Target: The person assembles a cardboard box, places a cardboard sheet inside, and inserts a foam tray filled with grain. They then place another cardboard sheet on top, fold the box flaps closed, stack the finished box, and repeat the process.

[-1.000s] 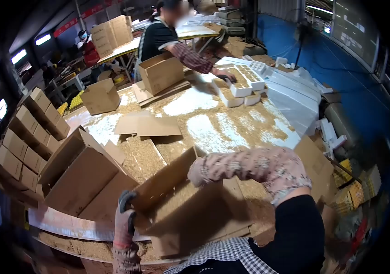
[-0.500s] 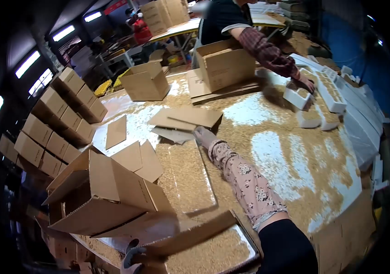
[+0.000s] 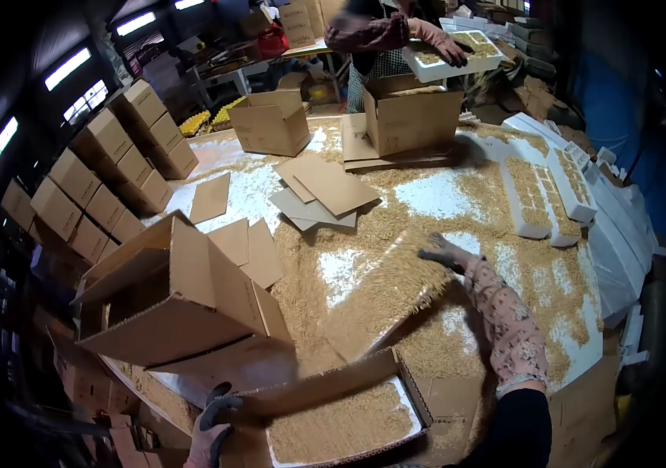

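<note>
A flat tray heaped with tan husks point(image 3: 383, 292) is held tilted above an open brown cardboard box point(image 3: 340, 417), its far edge gripped by the gloved right hand point(image 3: 446, 253). The box's near flap is pinched by the gloved left hand point(image 3: 216, 417). Husks could be spilled past the box if the tray is tipped further. Half a second earlier, the tray lay flat on the table.
</note>
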`<state>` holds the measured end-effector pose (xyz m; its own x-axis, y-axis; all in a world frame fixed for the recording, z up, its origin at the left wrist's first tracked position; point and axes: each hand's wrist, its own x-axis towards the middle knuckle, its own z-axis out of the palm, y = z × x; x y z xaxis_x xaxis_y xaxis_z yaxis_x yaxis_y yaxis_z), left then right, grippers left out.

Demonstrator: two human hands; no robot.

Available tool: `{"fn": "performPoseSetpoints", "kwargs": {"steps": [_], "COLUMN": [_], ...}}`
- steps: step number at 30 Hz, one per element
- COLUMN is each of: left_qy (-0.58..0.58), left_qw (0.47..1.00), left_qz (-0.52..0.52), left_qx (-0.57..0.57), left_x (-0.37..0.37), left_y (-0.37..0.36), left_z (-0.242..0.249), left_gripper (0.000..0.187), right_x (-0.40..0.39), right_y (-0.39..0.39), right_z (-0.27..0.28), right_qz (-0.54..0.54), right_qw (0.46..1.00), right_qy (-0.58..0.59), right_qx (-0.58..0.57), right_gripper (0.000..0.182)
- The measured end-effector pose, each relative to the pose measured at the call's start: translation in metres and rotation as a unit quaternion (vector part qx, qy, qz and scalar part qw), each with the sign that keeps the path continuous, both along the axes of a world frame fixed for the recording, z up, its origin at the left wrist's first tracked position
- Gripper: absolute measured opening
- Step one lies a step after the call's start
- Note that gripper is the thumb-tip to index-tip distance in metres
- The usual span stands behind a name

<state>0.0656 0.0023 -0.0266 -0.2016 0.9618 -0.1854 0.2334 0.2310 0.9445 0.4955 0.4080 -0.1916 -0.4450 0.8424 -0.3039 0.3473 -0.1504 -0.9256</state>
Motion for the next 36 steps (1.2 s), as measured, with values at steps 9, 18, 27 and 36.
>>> {"fn": "performPoseSetpoints", "kwargs": {"steps": [9,18,27,36], "left_qy": [0.071,0.028,-0.016,-0.155], "left_qw": [0.992,0.981,0.964,0.961], "left_qz": [-0.074,-0.097,-0.132,-0.108], "left_qx": [0.068,0.168,0.231,0.2], "left_x": [0.003,0.0,0.033,0.024], "left_y": [-0.025,-0.021,0.012,-0.016], "left_z": [0.006,-0.008,0.002,-0.005], "left_gripper": [0.041,0.043,0.039,0.034], "right_x": [0.094,0.149,0.05,-0.041], "right_y": [-0.255,-0.342,-0.355,-0.327], "right_z": [-0.003,0.146,0.264,0.194], "right_qz": [-0.115,-0.258,-0.049,0.075], "right_qw": [0.972,0.905,0.987,0.985], "right_qy": [0.097,0.266,0.108,-0.151], "right_qx": [0.179,0.209,0.112,-0.035], "right_gripper": [0.078,0.045,0.079,0.101]}}
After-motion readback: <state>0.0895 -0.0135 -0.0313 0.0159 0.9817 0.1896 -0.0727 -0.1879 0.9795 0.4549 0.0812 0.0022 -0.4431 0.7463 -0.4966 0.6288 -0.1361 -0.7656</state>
